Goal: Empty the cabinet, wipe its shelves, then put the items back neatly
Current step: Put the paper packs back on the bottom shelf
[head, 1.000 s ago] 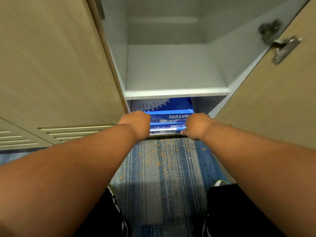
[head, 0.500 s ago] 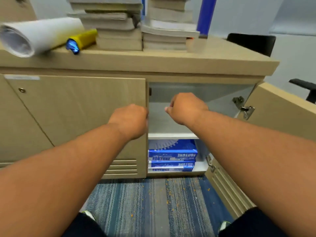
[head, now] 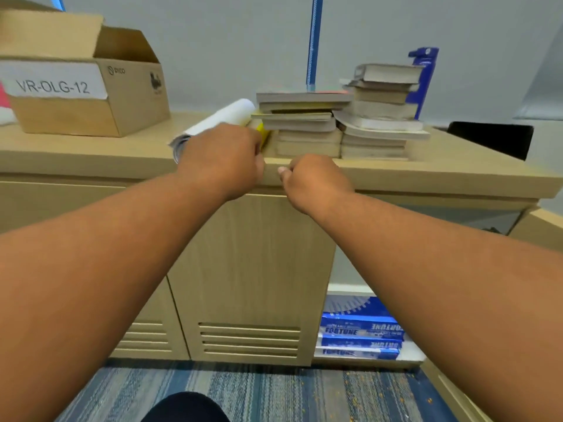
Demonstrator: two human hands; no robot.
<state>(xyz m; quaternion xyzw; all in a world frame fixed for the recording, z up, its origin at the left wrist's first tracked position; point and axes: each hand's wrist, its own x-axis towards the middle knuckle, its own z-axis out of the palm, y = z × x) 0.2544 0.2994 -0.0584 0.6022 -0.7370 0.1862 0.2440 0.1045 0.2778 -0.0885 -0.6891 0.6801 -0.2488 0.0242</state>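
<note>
The wooden cabinet (head: 253, 269) stands in front of me with its right compartment open. Blue reams of paper (head: 359, 333) lie stacked on its bottom shelf, under the white middle shelf (head: 344, 289). On the cabinet top are two stacks of books (head: 301, 126), a rolled white paper (head: 219, 120) and a yellow item (head: 262, 132). My left hand (head: 222, 159) is over the top's front edge, covering part of the roll and the yellow item; its fingers are hidden. My right hand (head: 313, 181) hovers curled at the top's edge, holding nothing.
A cardboard box (head: 82, 86) labelled VR-OLG-12 sits at the left of the top. A blue bottle (head: 423, 77) stands behind the right book stack. A black chair (head: 490, 138) is at the right. The open door (head: 545, 226) juts out at the right. Orange crumbs dot the blue carpet (head: 274, 391).
Both hands left the blue reams on the bottom shelf and rose to the cabinet top. My view lifted from the shelves to the books and the box.
</note>
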